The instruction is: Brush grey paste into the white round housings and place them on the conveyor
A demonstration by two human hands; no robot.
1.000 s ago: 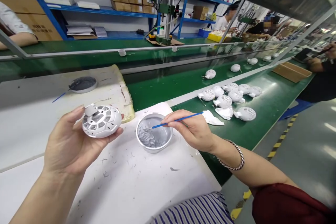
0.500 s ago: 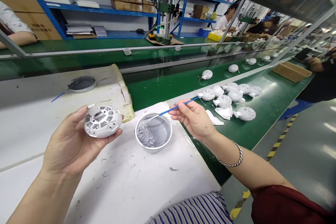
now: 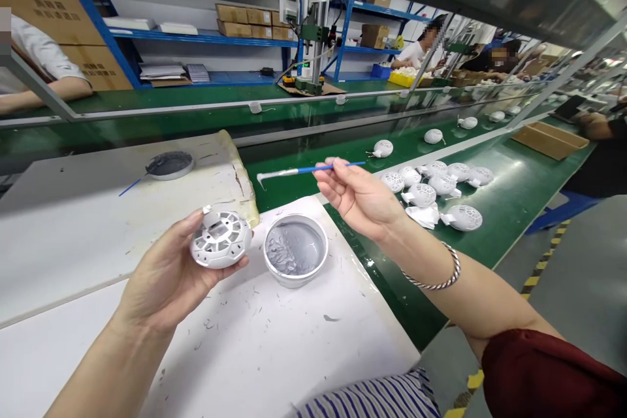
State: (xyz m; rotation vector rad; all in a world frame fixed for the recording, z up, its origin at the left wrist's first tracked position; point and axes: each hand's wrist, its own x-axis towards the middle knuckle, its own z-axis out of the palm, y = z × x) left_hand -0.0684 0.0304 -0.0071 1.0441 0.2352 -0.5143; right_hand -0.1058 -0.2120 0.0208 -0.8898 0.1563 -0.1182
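Observation:
My left hand [image 3: 169, 268] is closed around a white plastic turtle-shaped shell [image 3: 221, 240], its openwork side with slots and holes facing up. Between thumb and fingers, my right hand [image 3: 360, 199] pinches a thin blue paintbrush [image 3: 313, 170]. The brush lies nearly level, its tip coated in grey paste and pointing left, above and apart from the bowl. Below it, a round white bowl [image 3: 296, 279] of thick grey paste stands on the white board [image 3: 255, 339]. The paste is ridged on its left side and smoother on the right.
Several finished-looking white shells [image 3: 420, 194] lie on the green bench at right, beside a crumpled white cloth [image 3: 424, 216]. A second paste dish [image 3: 170, 166] and blue stick [image 3: 130, 187] rest at left. A cardboard tray [image 3: 551, 139] is farther right; co-workers sit beyond.
My right hand has lifted the paintbrush out of the paste, up above the bowl. My left hand, still holding the shell, appears farther right, nearer the bowl; the whole view has shifted somewhat.

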